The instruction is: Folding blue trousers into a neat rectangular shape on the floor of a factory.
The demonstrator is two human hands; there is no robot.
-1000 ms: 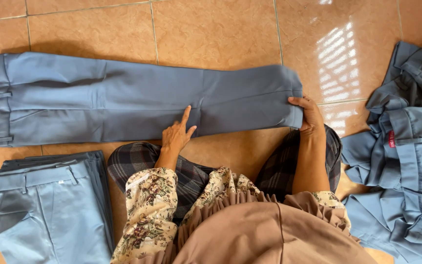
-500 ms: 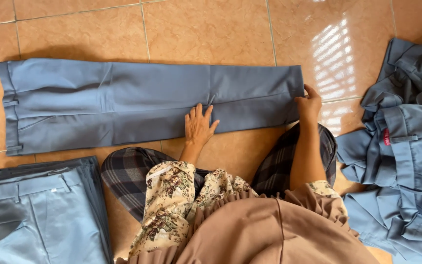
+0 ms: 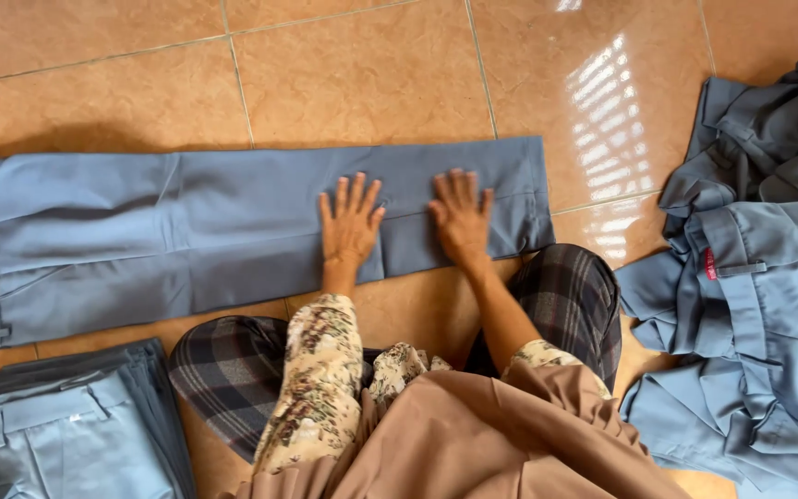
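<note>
Grey-blue trousers (image 3: 233,231) on my glossy orange-tan tiled floor (image 3: 353,74); a matching grey-blue pile (image 3: 750,277), one piece with a red tag; floral cream-and-brown sleeve (image 3: 320,370); dark plaid cloth (image 3: 233,370); tan drape (image 3: 491,444).

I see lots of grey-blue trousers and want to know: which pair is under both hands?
The pair spread flat across the tiles; the stack lower left is folded, the heap rumpled.

Grey-blue trousers (image 3: 187,236) lie flat on the tiled floor (image 3: 353,74), legs folded together, stretched across the frame's middle, waistband at the left edge.
</note>
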